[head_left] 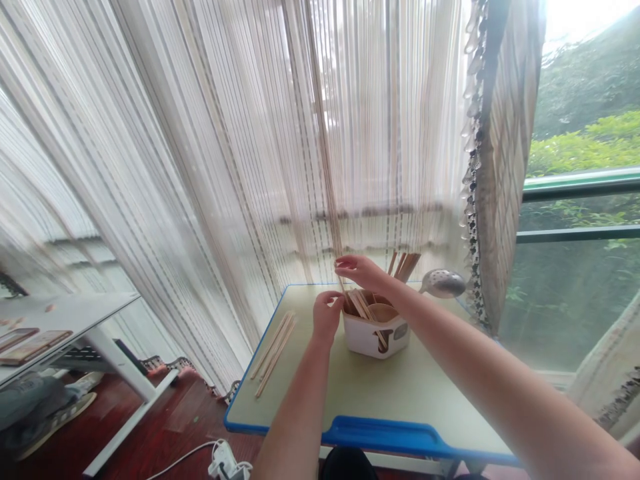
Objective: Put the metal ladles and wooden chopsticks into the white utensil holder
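Observation:
A white utensil holder (pixel 367 340) with a brown divided inside stands on the small table. Several light chopsticks lean in its front left compartment. Above the rim, my right hand (pixel 364 272) pinches the upper end of a chopstick (pixel 342 284) that slants down at the holder's left side. My left hand (pixel 327 315) is closed at the left rim, its fingertips around the lower part of that chopstick; the exact contact is small and hard to see. More loose chopsticks (pixel 274 353) lie to the left on the tabletop. Darker sticks (pixel 407 267) rise from the back of the holder.
A slotted metal spoon (pixel 443 284) sticks out to the holder's right. The pale green table (pixel 295 400) has a blue edge and front tray. Behind it hangs a string curtain (pixel 240 167). A white desk (pixel 100 308), a person's shoe (pixel 57 420) and a power strip (pixel 225 460) are left.

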### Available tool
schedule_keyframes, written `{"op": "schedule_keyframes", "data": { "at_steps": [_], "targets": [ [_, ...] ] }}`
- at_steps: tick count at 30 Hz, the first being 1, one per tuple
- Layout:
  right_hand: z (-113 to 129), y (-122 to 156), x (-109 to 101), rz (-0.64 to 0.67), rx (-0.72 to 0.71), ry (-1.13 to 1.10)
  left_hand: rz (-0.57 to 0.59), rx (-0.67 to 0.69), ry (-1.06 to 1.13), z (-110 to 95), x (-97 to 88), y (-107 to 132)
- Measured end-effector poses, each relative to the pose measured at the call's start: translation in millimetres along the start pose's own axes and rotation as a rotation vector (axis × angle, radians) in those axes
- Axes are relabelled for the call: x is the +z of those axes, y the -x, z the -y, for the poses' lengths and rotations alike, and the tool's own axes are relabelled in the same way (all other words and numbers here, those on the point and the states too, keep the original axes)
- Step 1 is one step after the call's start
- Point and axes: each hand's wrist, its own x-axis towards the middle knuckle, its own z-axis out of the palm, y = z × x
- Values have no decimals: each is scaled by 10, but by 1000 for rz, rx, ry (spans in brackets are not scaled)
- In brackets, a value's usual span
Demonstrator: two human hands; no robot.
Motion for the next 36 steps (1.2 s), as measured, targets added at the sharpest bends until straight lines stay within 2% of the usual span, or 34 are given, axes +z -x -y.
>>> {"op": "schedule_keyframes", "data": {
  "at_steps": [4, 7, 12, 18, 22, 25, 28, 32, 34, 36],
  "targets": [
    [-16, -20, 41, -26, -86, 98, -11, 124, -119, -108, -35, 23],
    [-23, -8, 40, 11, -95, 142, -49, 109, -120, -129, -61, 48],
    [-26, 12, 5, 117, -32, 170, -185, 71, -91, -76, -173, 87],
    [45, -32, -53, 133, -42, 291, -252, 93, -254, 35, -468, 179],
    [320, 36, 49, -21, -267, 406, -214, 160, -307, 141, -806, 240],
    [529, 193, 350, -28, -459, 346, -253, 200, -429, 209, -1112, 321],
    [484, 380, 847, 14, -500, 236, -215, 142, -732, 269, -1350, 519],
    [-7, 580, 1633, 39, -304, 117, -95, -17, -1099, 369, -1448, 882],
    [-276, 656, 1978, -16, -140, 63, -108, -48, -1173, 421, -1438, 1010],
    [-466, 715, 2236, -37, -32, 28, -132, -65, -1207, 458, -1425, 1073]
  ]
}}
